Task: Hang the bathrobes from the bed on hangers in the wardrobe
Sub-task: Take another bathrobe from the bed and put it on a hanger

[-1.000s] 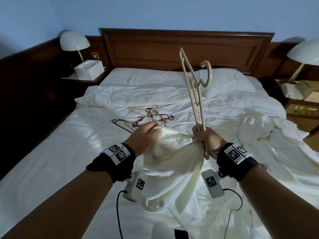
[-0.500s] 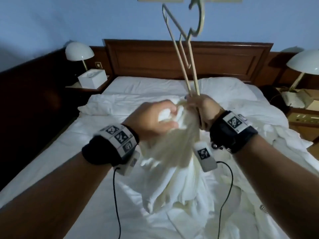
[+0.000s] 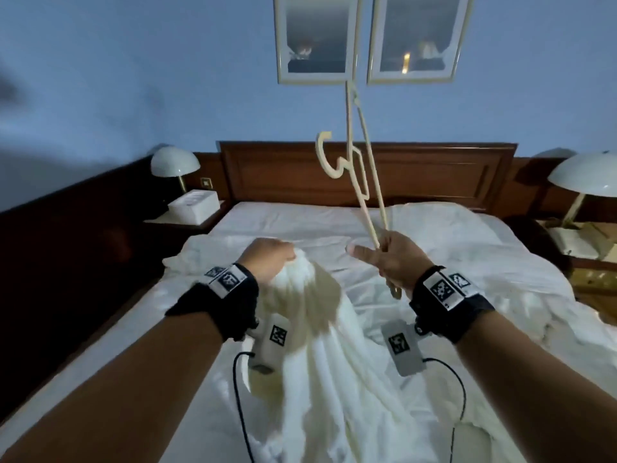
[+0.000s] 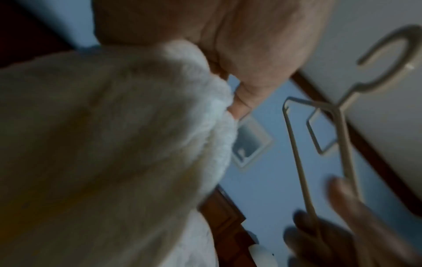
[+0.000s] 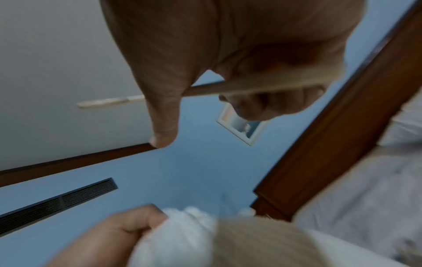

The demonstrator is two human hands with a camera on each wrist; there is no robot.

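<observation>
Since half a second back your hands have split apart: the right hand (image 3: 399,259) has pulled the cream plastic hanger (image 3: 359,168) off to the right and let go of the fabric, so only your left hand (image 3: 267,262) has the white bathrobe (image 3: 317,329) now, bunched up in a closed fist with the rest hanging down onto the bed (image 3: 434,248). The right fingers are curled round the hanger's lower end, thumb sticking out, hook end up in front of the headboard (image 3: 434,175). So the hanger isn't in the robe yet, and I'd guess you're setting up to feed it into the collar or a shoulder. No wardrobe in sight.

Left wrist view: fist (image 4: 228,45) clamped on the terry cloth (image 4: 114,144), hanger (image 4: 338,126) just beside it, not touching.

Right wrist view: hanger bar (image 5: 251,86) runs through your curled right hand (image 5: 228,45), and the robe (image 5: 205,240) sits low in the left fist.

Room: rumpled white sheets, two dome lamps (image 3: 173,162) on the nightstands, a white box (image 3: 193,207) on the left one, two framed pictures (image 3: 317,38) on the blue wall.
</observation>
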